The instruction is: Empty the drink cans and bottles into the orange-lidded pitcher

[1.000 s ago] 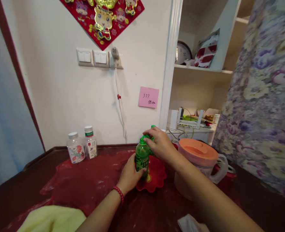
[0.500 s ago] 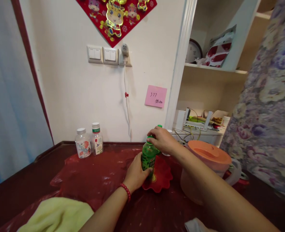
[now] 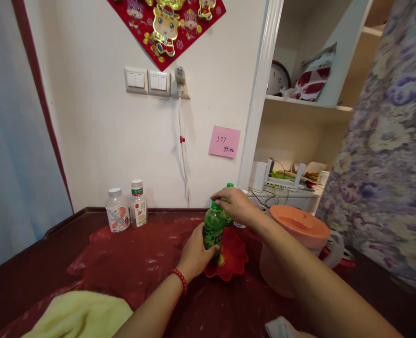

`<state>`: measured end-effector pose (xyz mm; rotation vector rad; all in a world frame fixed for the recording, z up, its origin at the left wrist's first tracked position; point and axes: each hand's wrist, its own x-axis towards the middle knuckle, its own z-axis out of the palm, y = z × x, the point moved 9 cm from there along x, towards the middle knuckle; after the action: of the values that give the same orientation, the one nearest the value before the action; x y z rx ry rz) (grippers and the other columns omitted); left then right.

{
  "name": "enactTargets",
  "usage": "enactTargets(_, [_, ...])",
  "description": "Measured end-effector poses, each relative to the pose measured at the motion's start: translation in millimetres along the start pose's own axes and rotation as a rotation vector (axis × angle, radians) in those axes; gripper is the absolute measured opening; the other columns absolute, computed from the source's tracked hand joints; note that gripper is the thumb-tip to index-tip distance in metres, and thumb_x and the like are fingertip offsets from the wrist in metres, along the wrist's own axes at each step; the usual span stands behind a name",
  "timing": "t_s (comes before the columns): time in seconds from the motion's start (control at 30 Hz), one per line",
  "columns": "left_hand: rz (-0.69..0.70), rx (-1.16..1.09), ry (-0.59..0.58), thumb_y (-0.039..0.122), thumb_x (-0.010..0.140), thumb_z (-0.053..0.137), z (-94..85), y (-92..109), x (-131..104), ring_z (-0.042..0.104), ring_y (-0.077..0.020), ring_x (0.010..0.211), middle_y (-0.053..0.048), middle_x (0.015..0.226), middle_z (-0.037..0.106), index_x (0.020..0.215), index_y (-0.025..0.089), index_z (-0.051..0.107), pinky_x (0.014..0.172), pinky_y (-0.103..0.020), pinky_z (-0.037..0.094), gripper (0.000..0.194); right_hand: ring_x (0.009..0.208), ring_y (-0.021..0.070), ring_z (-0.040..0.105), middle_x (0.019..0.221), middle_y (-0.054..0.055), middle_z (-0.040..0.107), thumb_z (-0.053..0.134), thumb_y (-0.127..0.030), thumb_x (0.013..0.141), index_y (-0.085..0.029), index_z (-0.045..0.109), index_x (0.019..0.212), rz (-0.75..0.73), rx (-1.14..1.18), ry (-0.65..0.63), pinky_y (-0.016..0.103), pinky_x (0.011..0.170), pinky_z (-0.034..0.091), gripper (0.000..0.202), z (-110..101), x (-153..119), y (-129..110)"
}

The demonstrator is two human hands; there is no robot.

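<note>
A green drink bottle (image 3: pixel 214 225) with a green cap (image 3: pixel 215 204) stands upright over the left side of a red scalloped dish (image 3: pixel 235 263). My left hand (image 3: pixel 194 253), with a red bead bracelet at the wrist, is wrapped around the bottle's body. From the right, my right hand (image 3: pixel 235 203) reaches over the top, its fingers closed on the cap. Whether the bottle's base rests on the dish or the table is hidden by my left hand. Just behind it is a second green bottle (image 3: pixel 228 218), partly covered by my right hand.
Two clear bottles with white caps, one floral (image 3: pixel 117 211) and one labelled (image 3: pixel 138 206), stand at the back left. A pitcher with an orange lid (image 3: pixel 297 220) is at the right, beneath my right forearm. A yellow cloth (image 3: pixel 83 314) lies front left on the dark red table (image 3: pixel 130 263).
The view has shifted slightly, moving the scene a little to the left. Both hands keep their hold on the bottle and its cap.
</note>
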<state>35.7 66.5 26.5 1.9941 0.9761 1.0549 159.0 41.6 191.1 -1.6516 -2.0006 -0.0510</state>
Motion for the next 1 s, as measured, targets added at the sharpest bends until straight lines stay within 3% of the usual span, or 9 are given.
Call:
enactTargets(0.07, [0.005,-0.006,0.002,0.016,0.079,0.080,0.0,-0.4,0.4,0.065,-0.0335,0.135,-0.013,0.141,0.070,0.135,0.023,0.061,0.119,-0.049,0.046,0.059,0.107,0.0244,0.069,0.106,0.009,0.078,0.076,-0.022,0.098,-0.020,0.083,0.104,0.040,-0.022,0.044,0.034,0.096,0.049,0.009,1.3,0.7,0.9])
enactTargets(0.2, [0.012,-0.014,-0.001,0.015,0.079,0.080,0.7,-1.2,1.1,0.064,-0.0330,0.136,-0.014,0.143,0.069,0.138,0.022,0.059,0.120,-0.048,0.046,0.062,0.109,0.0305,0.067,0.106,0.014,0.076,0.075,-0.040,0.102,-0.016,0.082,0.106,0.099,-0.048,0.105,0.040,0.095,0.049,0.025,-1.0,-2.2,3.2])
enactTargets(0.3, [0.025,-0.013,0.005,0.016,0.079,0.080,0.2,-0.2,1.5,0.065,-0.0329,0.135,-0.014,0.144,0.069,0.139,0.021,0.058,0.120,-0.048,0.046,0.064,0.123,0.0271,0.064,0.123,0.011,0.075,0.070,-0.026,0.103,-0.019,0.080,0.122,0.061,-0.018,0.092,0.037,0.104,0.046,0.023,-1.9,-4.0,-0.5])
enactTargets(0.4, [0.036,-0.017,0.010,0.017,0.080,0.080,-0.6,0.6,2.1,0.066,-0.0334,0.135,-0.014,0.142,0.070,0.138,0.022,0.060,0.120,-0.049,0.047,0.062,0.115,0.0213,0.067,0.117,0.006,0.077,0.071,-0.016,0.100,-0.021,0.081,0.117,0.041,0.003,0.069,0.033,0.104,0.045,0.020,1.4,-3.2,-4.1])
enactTargets(0.47, [0.040,-0.023,0.015,0.018,0.080,0.080,-1.2,-0.4,3.1,0.066,-0.0340,0.135,-0.014,0.142,0.070,0.137,0.022,0.060,0.120,-0.050,0.047,0.061,0.109,0.0238,0.067,0.107,0.008,0.077,0.077,-0.024,0.100,-0.019,0.082,0.109,0.082,-0.014,0.094,0.036,0.101,0.046,0.011,2.9,-2.1,-3.0])
enactTargets(0.6, [0.064,-0.025,0.021,0.026,0.081,0.079,-1.7,-4.6,7.2,0.066,-0.0351,0.135,-0.016,0.144,0.070,0.140,0.020,0.059,0.119,-0.052,0.048,0.062,0.113,0.0302,0.064,0.109,0.013,0.075,0.077,-0.043,0.102,-0.018,0.081,0.108,0.171,-0.050,0.170,0.042,0.099,0.045,0.026,2.2,-2.9,0.0])
enactTargets(0.73, [0.084,-0.033,0.029,0.034,0.081,0.077,-2.0,-8.2,11.2,0.069,-0.0363,0.131,-0.016,0.140,0.072,0.138,0.020,0.060,0.116,-0.053,0.051,0.061,0.126,0.0240,0.059,0.126,0.007,0.074,0.072,-0.031,0.104,-0.024,0.079,0.121,0.117,-0.018,0.166,0.037,0.109,0.040,0.020,2.2,-6.3,-4.1])
enactTargets(0.8, [0.084,-0.035,0.029,0.038,0.080,0.077,-1.9,-9.2,12.2,0.069,-0.0371,0.131,-0.017,0.141,0.072,0.138,0.020,0.060,0.115,-0.054,0.051,0.063,0.123,0.0200,0.060,0.123,0.003,0.075,0.072,-0.024,0.103,-0.026,0.080,0.120,0.091,-0.004,0.155,0.033,0.110,0.039,0.019,3.4,-7.4,-5.1])
enactTargets(1.0, [0.055,-0.016,0.026,0.044,0.080,0.076,-2.9,-11.7,13.4,0.069,-0.0389,0.133,-0.019,0.143,0.072,0.141,0.019,0.057,0.116,-0.056,0.051,0.069,0.121,0.0316,0.058,0.116,0.014,0.072,0.077,-0.045,0.102,-0.019,0.081,0.114,0.193,0.001,0.218,0.044,0.102,0.043,0.029,5.7,-8.0,1.7])
